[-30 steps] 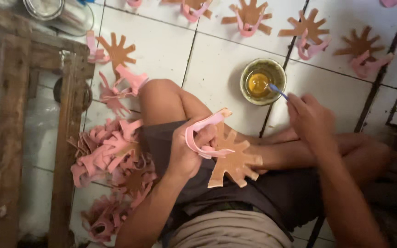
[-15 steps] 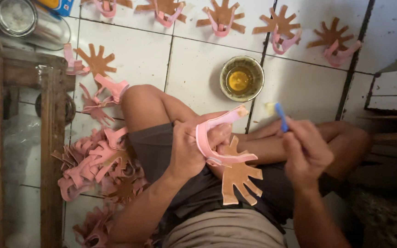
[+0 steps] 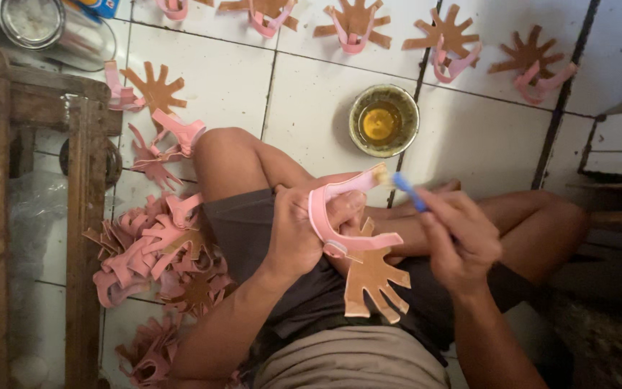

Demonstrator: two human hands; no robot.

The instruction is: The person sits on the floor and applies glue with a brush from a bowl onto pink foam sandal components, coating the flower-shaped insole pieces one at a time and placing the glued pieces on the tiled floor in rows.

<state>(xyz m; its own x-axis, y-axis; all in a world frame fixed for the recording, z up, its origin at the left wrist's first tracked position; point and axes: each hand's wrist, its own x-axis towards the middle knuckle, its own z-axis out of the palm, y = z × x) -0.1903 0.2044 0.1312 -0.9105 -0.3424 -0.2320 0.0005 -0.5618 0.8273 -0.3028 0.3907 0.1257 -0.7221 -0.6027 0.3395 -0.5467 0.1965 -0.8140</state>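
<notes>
My left hand (image 3: 304, 234) grips a pink strap piece (image 3: 340, 216) with a brown hand-shaped cutout (image 3: 372, 281) hanging below it, held over my lap. A blue-handled brush (image 3: 406, 191) is held in my right hand (image 3: 458, 241), and its bristle tip touches the upper end of the pink strap. A small round bowl of yellow glue (image 3: 383, 120) stands on the white tiled floor (image 3: 217, 79) just beyond my knees.
A heap of pink and brown cutouts (image 3: 160, 259) lies left of my thigh. More finished pieces (image 3: 358, 25) are laid out in a row along the top. A worn wooden frame (image 3: 84, 216) stands at the left, a metal tin (image 3: 30, 21) at top left.
My right hand has brought the brush from the glue bowl to the pink strap. My left hand has raised the strap piece slightly. The view has shifted.
</notes>
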